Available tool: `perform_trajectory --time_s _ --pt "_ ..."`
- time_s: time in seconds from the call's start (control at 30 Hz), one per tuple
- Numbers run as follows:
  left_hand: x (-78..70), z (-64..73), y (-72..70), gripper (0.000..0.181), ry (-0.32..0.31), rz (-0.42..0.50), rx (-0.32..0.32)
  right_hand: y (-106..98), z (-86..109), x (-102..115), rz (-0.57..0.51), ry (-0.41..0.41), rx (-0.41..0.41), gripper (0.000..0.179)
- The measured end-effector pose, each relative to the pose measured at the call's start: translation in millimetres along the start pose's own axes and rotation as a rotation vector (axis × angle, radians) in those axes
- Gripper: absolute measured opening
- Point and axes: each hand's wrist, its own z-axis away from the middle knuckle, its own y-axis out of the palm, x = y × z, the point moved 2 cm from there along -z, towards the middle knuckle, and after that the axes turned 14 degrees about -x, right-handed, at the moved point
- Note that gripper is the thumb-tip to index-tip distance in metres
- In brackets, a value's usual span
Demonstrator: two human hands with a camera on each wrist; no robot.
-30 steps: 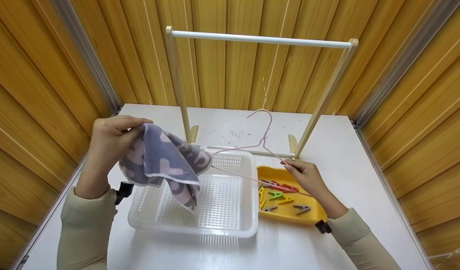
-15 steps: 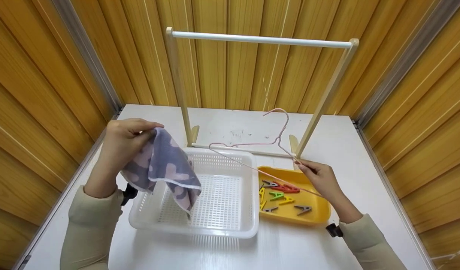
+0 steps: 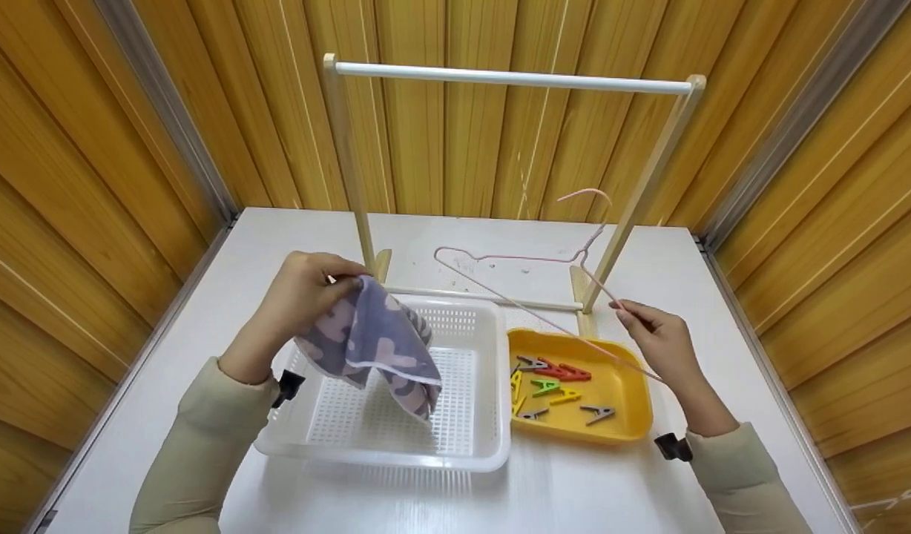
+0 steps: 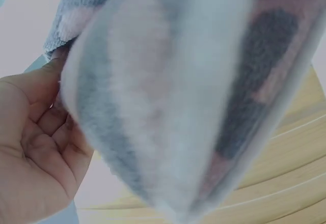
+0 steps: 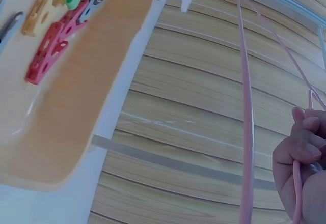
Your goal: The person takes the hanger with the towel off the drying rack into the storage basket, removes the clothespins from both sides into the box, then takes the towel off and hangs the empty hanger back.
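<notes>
My left hand [image 3: 307, 289] pinches the upper edge of a small purple-grey and pink patterned towel [image 3: 392, 337], which hangs in folds over the white plastic basket [image 3: 495, 386]. In the left wrist view the towel [image 4: 147, 91] fills most of the picture, and its lower end comes to a point. To the right, my right hand [image 3: 659, 337] pinches a thin pink clothes hanger [image 3: 526, 258] by its right shoulder. The hanger is tilted, its hook up and its left end reaching toward the basket. Towel and hanger are apart.
A yellow tray [image 3: 637, 415] holding several coloured clothes pegs [image 3: 563, 371] stands right of the basket. Behind them rises a wooden drying rack with a white rail [image 3: 515, 76]. Wood-patterned walls [image 3: 55, 245] enclose the white table [image 3: 730, 297] on the left, right and back.
The hanger's left end has come out of the towel's folds. My right hand has moved right and the hanger has risen; my left hand has carried the towel right and slightly down.
</notes>
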Motion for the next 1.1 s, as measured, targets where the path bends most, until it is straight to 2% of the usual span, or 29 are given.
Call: perform_trajectory --time_s 0.23,0.47,0.73,0.9,1.0,1.1 --pt "10.0 6.1 15.4 0.014 -0.052 -0.007 0.121 -3 -7.2 7 -0.018 -0.072 -0.036 0.023" --pt "20.5 13.5 35.9 0.009 -0.088 -0.024 0.257 -5 -12.9 14 -0.001 -0.087 -0.063 0.024" --pt "34.0 21.0 62.1 0.004 -0.074 -0.165 0.282 -12 -23.6 32 0.02 -0.167 -0.126 0.025" --pt "40.1 25.2 78.9 0.008 -0.1 -0.141 0.4 -17 -35.3 42 0.039 -0.163 -0.156 0.026" --pt "41.8 30.4 88.1 0.015 -0.093 -0.125 0.48 -20 -41.2 47 0.025 -0.163 -0.175 0.026" --pt "43.1 37.5 97.1 0.023 -0.076 -0.143 0.607 -23 -45.3 52 0.0 -0.176 -0.193 0.025"
